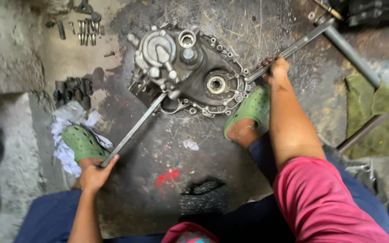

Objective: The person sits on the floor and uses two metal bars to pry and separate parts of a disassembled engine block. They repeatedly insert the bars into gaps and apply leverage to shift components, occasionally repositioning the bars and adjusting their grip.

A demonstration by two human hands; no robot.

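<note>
Below, both hands' grip on bars, left hand and right hand, beside engine case.

Engine case dull greasy cast metal; bars matt steel; clogs green plastic; floor rough concrete.

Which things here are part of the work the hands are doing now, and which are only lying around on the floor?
In use:
- engine case
- left bar, held by left hand
- right bar, held by right hand

Lying about:
- bolts
- white rag
- green cloth
- dark metal part
</note>
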